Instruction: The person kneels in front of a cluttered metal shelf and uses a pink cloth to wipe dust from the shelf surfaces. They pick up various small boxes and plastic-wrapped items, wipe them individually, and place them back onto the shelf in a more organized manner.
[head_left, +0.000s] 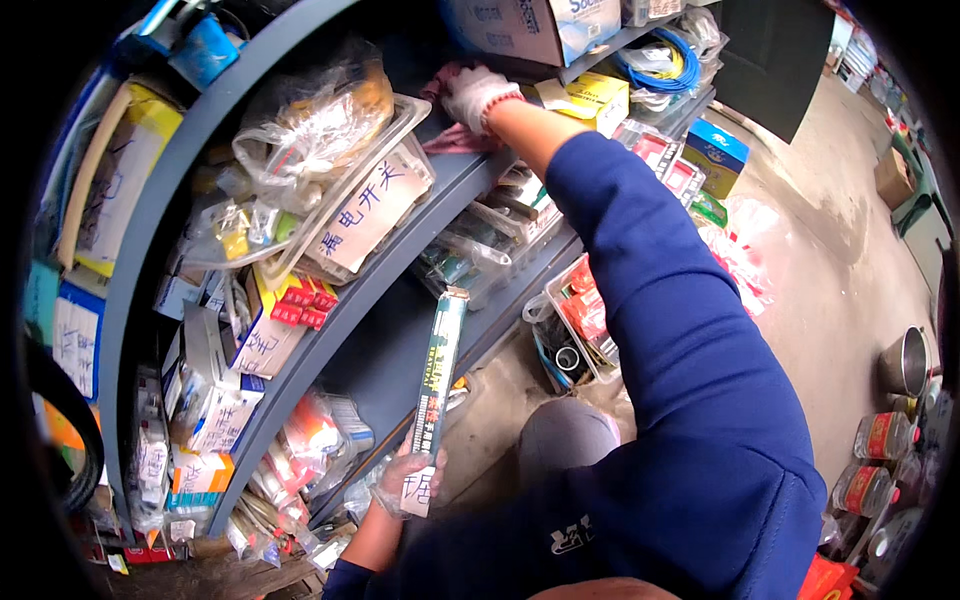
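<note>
A long, narrow dark green cardboard box (440, 367) stands up from my left hand (405, 478), which grips it near its lower end. A white paper label with handwriting covers that end, and a thin, see-through glove seems to cover the hand. My right hand (477, 96), in a white knit glove with a red cuff, reaches onto the upper grey metal shelf (469, 171). It presses a pink cloth (457, 140) against the shelf, under a large carton (517, 30). The glove hides part of the cloth. Left of it sits a clear plastic bin (367, 214) of bagged parts.
Small labelled boxes (217, 405) crowd the shelves at left. A yellow box (600, 97) and a coil of blue cable (667, 64) lie beyond my right wrist. A floor crate (577, 322) stands below my right arm. Plastic bottles (862, 487) line the far right.
</note>
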